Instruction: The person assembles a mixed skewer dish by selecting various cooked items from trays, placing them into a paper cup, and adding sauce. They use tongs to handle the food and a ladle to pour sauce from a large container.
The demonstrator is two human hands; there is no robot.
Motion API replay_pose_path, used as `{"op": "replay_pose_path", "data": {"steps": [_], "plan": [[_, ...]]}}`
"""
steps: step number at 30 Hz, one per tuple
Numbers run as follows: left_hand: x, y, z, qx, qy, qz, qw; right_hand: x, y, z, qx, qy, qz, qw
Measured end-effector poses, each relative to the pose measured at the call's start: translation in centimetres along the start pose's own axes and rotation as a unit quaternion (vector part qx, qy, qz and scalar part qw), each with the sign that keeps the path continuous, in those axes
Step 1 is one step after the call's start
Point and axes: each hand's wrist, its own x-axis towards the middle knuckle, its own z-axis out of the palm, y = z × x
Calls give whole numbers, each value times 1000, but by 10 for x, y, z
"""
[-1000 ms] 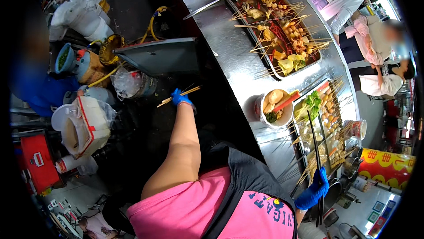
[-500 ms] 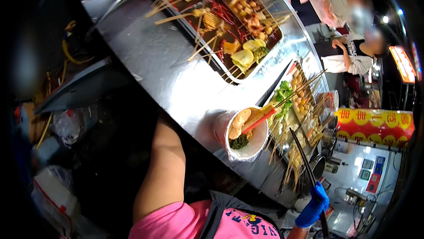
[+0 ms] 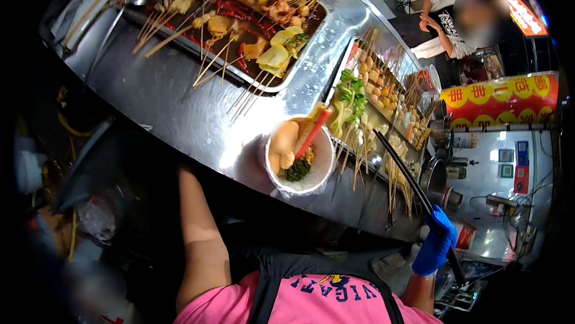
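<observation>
My right hand [image 3: 436, 241], in a blue glove, grips a pair of long black chopsticks [image 3: 402, 169]. Their tips reach over a steel tray of skewered food [image 3: 392, 121]. A white paper tub [image 3: 326, 171] with a clear plastic liner stands at the counter's near edge. Inside it are pale sausage-like pieces [image 3: 283, 144], a red-and-white stick [image 3: 313, 135] and dark green leaves [image 3: 297, 169]. My bare left arm [image 3: 199, 222] reaches toward the counter's underside, where the hand itself is hidden.
A pan of dark red broth [image 3: 230, 35] with skewers fills the counter's far left. A ladle [image 3: 135, 1] lies by it. Steel pots [image 3: 436, 171] stand right of the tray. A person [image 3: 440, 24] stands across the counter, beside a red-and-yellow sign [image 3: 500, 101].
My view has turned, so the counter and tub appear shifted left. My right hand still holds the chopsticks, their tips now farther up over the tray. My left hand stays hidden.
</observation>
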Motion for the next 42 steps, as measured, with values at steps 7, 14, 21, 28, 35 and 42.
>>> {"op": "replay_pose_path", "data": {"steps": [7,14,21,28,35,42], "plan": [[-91,41,2,480,32,360,799,-19,63,-111,-144,-39,102,984],[-210,25,20,458,48,228,858,-41,180,-248,-64,-187,383,902],[-286,-33,-9,507,95,141,845,-25,305,-327,-261,-370,18,891],[-353,-52,17,544,76,160,820,-28,398,-337,-368,-370,-319,791],[-376,-59,55,551,56,167,815,-45,417,-341,-428,-362,-351,750],[-378,-51,153,532,-76,352,767,-105,288,-253,-199,-201,-192,940]]}}
